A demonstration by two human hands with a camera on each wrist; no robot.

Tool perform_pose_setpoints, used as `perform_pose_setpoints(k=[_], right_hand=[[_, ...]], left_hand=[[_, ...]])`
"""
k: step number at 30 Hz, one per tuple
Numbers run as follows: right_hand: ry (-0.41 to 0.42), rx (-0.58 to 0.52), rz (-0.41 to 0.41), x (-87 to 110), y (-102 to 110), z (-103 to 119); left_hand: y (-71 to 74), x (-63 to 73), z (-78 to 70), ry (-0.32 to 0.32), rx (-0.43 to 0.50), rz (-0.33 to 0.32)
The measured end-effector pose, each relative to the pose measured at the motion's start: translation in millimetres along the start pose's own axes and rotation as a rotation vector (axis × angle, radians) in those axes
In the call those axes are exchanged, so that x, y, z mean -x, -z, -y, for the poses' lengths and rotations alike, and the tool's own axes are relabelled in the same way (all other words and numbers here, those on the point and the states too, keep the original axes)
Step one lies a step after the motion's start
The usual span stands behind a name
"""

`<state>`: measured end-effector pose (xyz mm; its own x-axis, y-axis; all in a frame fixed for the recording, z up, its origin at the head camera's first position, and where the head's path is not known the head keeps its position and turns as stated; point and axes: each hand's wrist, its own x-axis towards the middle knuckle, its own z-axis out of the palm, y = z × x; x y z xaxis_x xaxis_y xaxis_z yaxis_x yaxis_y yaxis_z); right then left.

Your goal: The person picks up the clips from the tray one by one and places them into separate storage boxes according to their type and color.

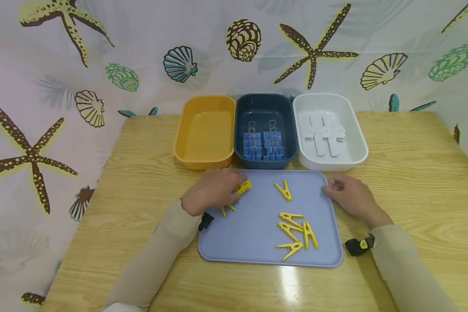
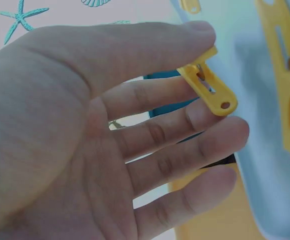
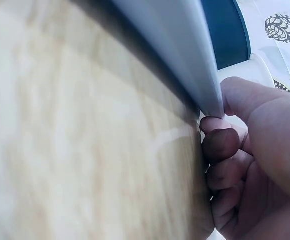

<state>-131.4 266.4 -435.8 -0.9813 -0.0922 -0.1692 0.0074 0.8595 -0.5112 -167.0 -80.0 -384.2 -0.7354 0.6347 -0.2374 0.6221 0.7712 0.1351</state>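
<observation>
The desk point(image 1: 140, 173) has a pale, yellowish wood-grained top, with a bright patch of reflected light showing just in front of the tray point(image 1: 249, 232), a lavender-blue rectangle with rounded corners and a low rim. Toward the far side three deep bins stand directly on the wood in a close row, the orange bin point(image 1: 204, 165) at left, the dark blue bin point(image 1: 265, 165) between, the white bin point(image 1: 331, 166) at right, with the tray lying just before them.

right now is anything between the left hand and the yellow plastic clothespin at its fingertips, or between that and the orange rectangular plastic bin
Nothing visible separates the left hand from the yellow clothespin. Toward the orange bin stand the lavender rectangular tray's far rim and the bin's front wall.
</observation>
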Motion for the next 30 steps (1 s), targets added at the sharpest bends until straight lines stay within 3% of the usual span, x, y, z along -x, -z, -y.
perform_pose_setpoints(k=[8,16,21,30], right_hand=[[-0.002,-0.003,0.011,-0.5,0.1,0.3],[-0.009,-0.002,0.016,1.4,-0.3,-1.2],[-0.011,-0.009,0.027,1.7,-1.1,-0.4],[-0.01,-0.002,0.015,0.0,-0.6,0.2]], left_hand=[[5.3,2.3,0.2,0.033,0.027,0.018],[16.0,6.8,0.4,0.025,-0.004,-0.043],[25.5,10.8,2.2,0.019,-0.047,-0.068],[44.9,15.5,9.7,0.063,-0.066,-0.062]])
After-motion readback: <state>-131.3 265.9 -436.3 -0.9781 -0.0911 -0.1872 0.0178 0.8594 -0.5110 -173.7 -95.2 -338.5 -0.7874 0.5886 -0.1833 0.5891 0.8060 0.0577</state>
